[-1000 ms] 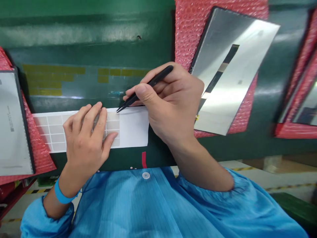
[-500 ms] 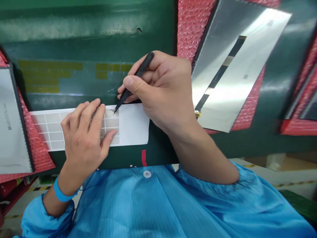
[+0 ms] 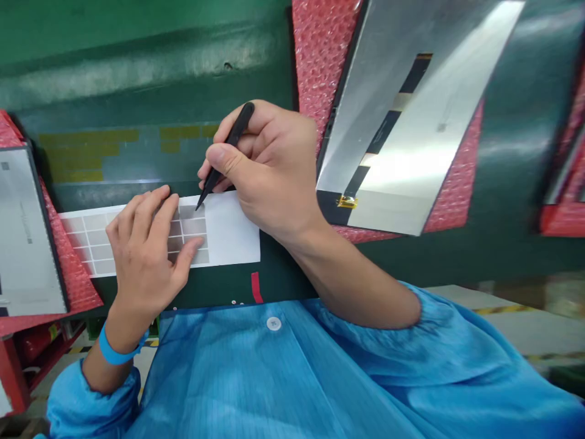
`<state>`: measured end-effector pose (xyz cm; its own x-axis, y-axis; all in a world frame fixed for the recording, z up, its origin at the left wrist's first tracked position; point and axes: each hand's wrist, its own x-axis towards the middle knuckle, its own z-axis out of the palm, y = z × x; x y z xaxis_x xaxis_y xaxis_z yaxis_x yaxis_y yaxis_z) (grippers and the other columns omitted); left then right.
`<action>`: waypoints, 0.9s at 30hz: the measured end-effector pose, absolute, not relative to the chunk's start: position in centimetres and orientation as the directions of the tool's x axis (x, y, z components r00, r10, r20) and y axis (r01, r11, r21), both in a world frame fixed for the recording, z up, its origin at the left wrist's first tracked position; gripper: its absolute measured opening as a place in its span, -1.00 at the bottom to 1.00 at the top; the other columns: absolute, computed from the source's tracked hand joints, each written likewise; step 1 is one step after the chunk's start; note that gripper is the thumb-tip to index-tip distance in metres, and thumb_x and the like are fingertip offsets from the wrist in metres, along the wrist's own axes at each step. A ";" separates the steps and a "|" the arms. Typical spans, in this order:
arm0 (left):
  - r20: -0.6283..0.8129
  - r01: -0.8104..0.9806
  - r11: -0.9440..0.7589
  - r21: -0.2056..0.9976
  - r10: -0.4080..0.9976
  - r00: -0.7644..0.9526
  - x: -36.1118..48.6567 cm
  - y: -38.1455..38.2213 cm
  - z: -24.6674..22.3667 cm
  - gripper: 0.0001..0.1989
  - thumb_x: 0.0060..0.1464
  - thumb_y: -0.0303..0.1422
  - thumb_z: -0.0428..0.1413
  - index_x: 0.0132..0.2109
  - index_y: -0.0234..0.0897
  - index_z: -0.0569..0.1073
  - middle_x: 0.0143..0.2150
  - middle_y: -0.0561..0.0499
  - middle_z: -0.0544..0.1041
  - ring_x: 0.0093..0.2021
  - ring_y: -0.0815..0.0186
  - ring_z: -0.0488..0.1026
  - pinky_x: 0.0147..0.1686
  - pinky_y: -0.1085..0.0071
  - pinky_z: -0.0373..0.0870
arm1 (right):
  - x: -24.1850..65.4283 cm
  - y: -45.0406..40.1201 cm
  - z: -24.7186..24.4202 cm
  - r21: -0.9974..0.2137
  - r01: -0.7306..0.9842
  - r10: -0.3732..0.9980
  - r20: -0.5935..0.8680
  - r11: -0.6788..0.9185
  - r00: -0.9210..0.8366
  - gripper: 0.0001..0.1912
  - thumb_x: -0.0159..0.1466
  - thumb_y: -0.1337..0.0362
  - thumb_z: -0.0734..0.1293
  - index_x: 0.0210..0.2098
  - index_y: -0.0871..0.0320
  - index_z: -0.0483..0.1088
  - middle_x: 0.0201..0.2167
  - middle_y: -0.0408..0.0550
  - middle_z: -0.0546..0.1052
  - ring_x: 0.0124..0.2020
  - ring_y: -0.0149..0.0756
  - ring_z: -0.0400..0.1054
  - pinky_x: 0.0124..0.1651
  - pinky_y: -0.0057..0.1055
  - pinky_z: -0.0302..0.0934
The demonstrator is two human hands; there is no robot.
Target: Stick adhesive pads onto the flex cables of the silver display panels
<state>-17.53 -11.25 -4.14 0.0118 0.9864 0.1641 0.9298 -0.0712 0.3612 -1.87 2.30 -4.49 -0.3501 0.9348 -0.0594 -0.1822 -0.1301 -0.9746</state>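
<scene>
My right hand (image 3: pixel 269 167) grips a black pointed tool (image 3: pixel 228 149), pen-like or tweezers, between thumb and fingers. Its tip touches or hovers just over the top right grey label of a white sheet (image 3: pixel 233 228) on the green table. My left hand (image 3: pixel 148 250) lies on the sheet, fingers spread, and covers several of its middle labels. Grey rectangular labels fill the sheet's left part; its right part is plain white. Behind the sheet, yellow rectangular pieces (image 3: pixel 86 149) sit in rows on a clear strip.
A silver panel (image 3: pixel 393 146) with a black ribbon lies at the right on pink bubble wrap (image 3: pixel 322 55). At the left, another panel (image 3: pixel 31 238) rests on pink wrap (image 3: pixel 77 274). A red tape piece (image 3: pixel 256 287) is at the green table's (image 3: pixel 219 286) front edge.
The view has shifted, so hands, sheet and right panel appear further left. The tool tip remains at the same top right label, and my left hand still lies on the sheet.
</scene>
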 end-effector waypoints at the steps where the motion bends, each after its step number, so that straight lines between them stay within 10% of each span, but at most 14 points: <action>1: 0.160 0.932 -0.068 0.356 0.987 0.011 -17.6 -11.2 -4.2 -0.45 0.36 -0.11 0.23 0.37 -0.23 0.41 0.39 -0.23 0.48 0.40 -0.12 0.36 0.36 -0.01 0.20 | -1.9 2.2 -4.2 -0.967 -0.211 0.935 -0.063 -0.144 -0.350 -0.49 0.17 -0.18 0.63 -0.37 0.00 0.37 -0.53 -0.24 0.54 -0.46 -0.30 0.53 -0.45 -0.38 0.42; 11: 0.220 0.949 -0.125 0.289 0.974 0.061 -16.2 -9.8 -1.3 -0.50 0.29 -0.37 0.30 0.33 -0.29 0.50 0.36 -0.41 0.48 0.35 -0.34 0.43 0.30 -0.29 0.33 | 9.0 5.1 -1.6 -0.996 -0.081 0.999 0.031 0.029 -0.023 -0.59 0.26 -0.05 0.62 -0.28 -0.01 0.39 -0.43 -0.20 0.62 -0.48 -0.29 0.55 -0.47 -0.39 0.43; 27: 0.329 0.791 -0.350 0.502 0.923 0.200 -3.5 -4.3 -3.8 -0.66 0.18 -0.60 0.31 0.11 -0.55 0.61 0.08 -0.48 0.60 0.06 -0.24 0.55 -0.03 -0.11 0.53 | 14.6 5.1 -2.1 -0.965 0.136 0.974 -0.217 -0.224 0.068 -0.77 0.31 0.20 0.60 -0.37 0.07 0.52 -0.44 -0.15 0.66 -0.50 -0.30 0.59 -0.56 -0.49 0.45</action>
